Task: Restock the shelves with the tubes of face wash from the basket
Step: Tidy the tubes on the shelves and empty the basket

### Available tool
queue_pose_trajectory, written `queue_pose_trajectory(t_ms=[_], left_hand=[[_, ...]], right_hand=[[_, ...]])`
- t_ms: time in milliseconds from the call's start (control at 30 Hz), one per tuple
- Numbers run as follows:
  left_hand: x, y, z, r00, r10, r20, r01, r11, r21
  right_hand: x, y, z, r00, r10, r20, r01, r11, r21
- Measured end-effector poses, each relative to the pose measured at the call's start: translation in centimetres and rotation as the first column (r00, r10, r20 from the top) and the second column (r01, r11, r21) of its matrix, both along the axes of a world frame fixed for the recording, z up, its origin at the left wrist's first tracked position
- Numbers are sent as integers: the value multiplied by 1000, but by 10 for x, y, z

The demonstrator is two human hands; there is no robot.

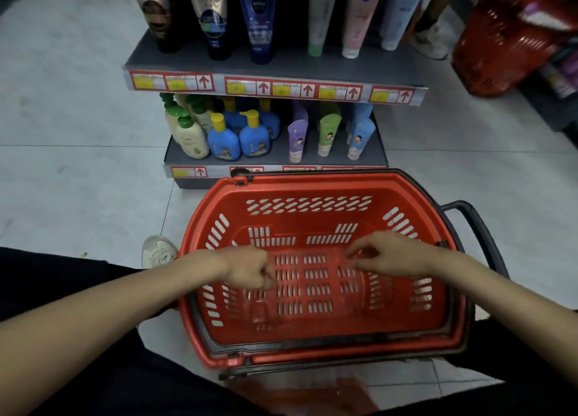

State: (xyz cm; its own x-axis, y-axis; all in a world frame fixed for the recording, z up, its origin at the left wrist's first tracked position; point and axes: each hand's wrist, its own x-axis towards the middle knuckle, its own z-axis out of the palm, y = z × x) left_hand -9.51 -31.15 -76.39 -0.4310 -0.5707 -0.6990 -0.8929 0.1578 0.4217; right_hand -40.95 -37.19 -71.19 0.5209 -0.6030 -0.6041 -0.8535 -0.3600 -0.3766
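The red basket (312, 193) stands on the floor in front of the shelves, and I see no tubes in it. Both hands hover over its inside. My left hand (250, 270) is closed in a fist. My right hand (391, 254) pinches with thumb and fingers. A faint clear plastic film (312, 290) seems to stretch between the two hands, blurring the basket floor beneath. Tubes of face wash (358, 18) stand upside down on the upper shelf (281, 67). Small purple, green and blue tubes (327, 134) stand on the lower shelf (278, 156).
Pump bottles (223, 140) fill the left of the lower shelf. A second red basket (506, 40) sits at the top right, beside another person's shoe (430, 45). My own shoe (158, 251) rests left of the basket, whose black handle (475, 228) sticks out to the right.
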Motion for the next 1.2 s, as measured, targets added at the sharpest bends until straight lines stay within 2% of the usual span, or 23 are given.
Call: queue_pose_trajectory(t_ms=[200,400,600,733,933,1200], left_hand=[[9,-29,31,955,196,-224,-243,947,-209],[16,-50,74,773,351,-528,-541,800,-260],[22,-71,100,610,404,-681,-707,666,-238],[30,-91,92,550,494,-673,-770,613,-180],[38,-151,60,646,549,-530,-730,649,-217],[27,-243,-12,605,670,-430,-777,616,-134]], right_hand=[[35,-10,33,995,-29,90,43,986,-161],[62,-17,72,977,-59,206,117,951,-285],[86,-41,91,923,-124,364,270,883,-385],[103,-71,79,873,-226,433,404,832,-380],[122,-128,36,834,-374,407,511,800,-313],[128,-205,-27,839,-484,248,525,841,-132]])
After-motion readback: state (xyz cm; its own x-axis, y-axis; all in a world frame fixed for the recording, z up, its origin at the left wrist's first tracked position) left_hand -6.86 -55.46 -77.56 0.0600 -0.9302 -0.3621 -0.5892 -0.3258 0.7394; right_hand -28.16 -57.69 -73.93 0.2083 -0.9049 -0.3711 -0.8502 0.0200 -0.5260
